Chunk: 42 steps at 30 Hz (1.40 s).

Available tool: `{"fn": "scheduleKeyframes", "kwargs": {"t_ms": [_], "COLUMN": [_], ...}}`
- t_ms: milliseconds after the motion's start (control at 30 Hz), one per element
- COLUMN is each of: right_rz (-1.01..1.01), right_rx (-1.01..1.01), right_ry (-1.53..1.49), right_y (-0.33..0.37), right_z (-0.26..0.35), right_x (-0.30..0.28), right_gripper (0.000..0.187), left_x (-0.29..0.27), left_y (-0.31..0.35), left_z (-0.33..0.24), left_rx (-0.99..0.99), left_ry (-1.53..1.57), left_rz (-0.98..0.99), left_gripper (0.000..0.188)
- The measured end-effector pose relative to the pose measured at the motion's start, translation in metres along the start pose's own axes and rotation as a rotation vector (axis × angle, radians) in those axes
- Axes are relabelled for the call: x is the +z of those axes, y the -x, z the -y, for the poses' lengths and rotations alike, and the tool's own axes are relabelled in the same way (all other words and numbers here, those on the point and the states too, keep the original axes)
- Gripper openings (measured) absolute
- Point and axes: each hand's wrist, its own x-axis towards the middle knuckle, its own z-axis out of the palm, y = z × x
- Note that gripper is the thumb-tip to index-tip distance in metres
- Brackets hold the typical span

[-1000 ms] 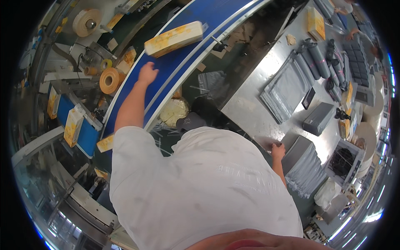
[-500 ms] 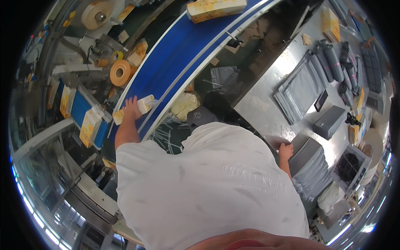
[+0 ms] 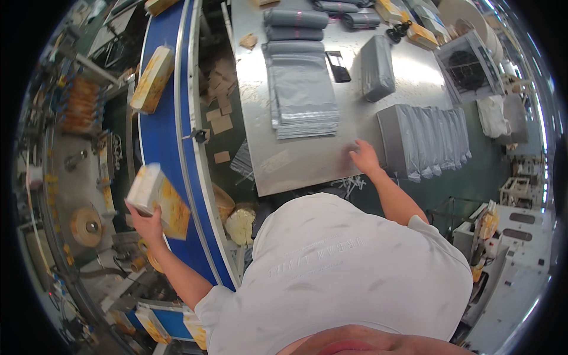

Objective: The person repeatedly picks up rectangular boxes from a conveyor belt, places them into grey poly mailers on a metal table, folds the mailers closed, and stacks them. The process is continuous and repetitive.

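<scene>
My left hand (image 3: 147, 223) grips a yellow-and-white pack (image 3: 176, 213) over the blue conveyor belt (image 3: 167, 133), its pale end tilted up. Whether a second pack lies behind it I cannot tell. Farther up the belt rests another yellow-and-white pack (image 3: 152, 80). My right hand (image 3: 365, 158) is open at the metal table's near edge, fingers stretched out and holding nothing. Right beside it stands a row of grey plastic-wrapped packs (image 3: 423, 139). A stack of flat grey plastic bags (image 3: 305, 89) lies farther in on the metal table (image 3: 278, 168).
On the table are a dark phone (image 3: 338, 66), a single grey wrapped block (image 3: 377, 68) and rolled grey bags (image 3: 296, 19). A metal rail (image 3: 188, 118) runs along the belt. Cardboard pieces (image 3: 222, 124) litter the floor between belt and table. Machinery with a paper roll (image 3: 86, 227) stands left.
My view has swung toward the table. My left hand, earlier on a pack lying on the belt, now has a pack tilted up. My right hand stays by the grey packs.
</scene>
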Motion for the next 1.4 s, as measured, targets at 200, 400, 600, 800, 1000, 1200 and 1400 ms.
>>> {"fn": "scheduleKeyframes", "kwargs": {"t_ms": [200, 400, 600, 800, 1000, 1200, 1400], "right_rz": [0.147, 0.137, -0.099, 0.044, 0.129, 0.001, -0.156], "right_rx": [-0.390, -0.062, -0.393, -0.574, -0.581, -0.726, -0.378], "right_ry": [-0.821, -0.703, -0.401, 0.206, 0.013, -0.173, -0.280], "right_y": [-0.003, -0.032, -0.099, -0.148, -0.135, -0.103, -0.149], "right_z": [0.101, 0.116, 0.070, 0.079, 0.085, 0.075, 0.071], "right_x": [0.006, 0.016, -0.007, -0.031, -0.072, -0.044, -0.008], "right_gripper": [0.069, 0.074, 0.034, 0.066, 0.082, 0.068, 0.025], "left_x": [0.147, 0.368, 0.405, 0.397, 0.377, 0.424, 0.381], "left_y": [-0.019, 0.122, 0.070, 0.046, 0.083, 0.106, 0.118], "left_z": [-0.208, -0.270, -0.311, -0.342, -0.410, -0.314, -0.310], "left_rx": [0.080, 0.140, 0.019, 0.404, 0.908, 0.196, 0.696], "left_ry": [0.600, 0.546, 0.639, 0.361, -0.347, 0.198, 0.203], "left_rz": [0.642, 0.751, 0.710, 0.889, 0.611, 0.594, 0.704], "left_gripper": [0.059, 0.033, 0.093, 0.073, 0.058, 0.066, 0.060]}}
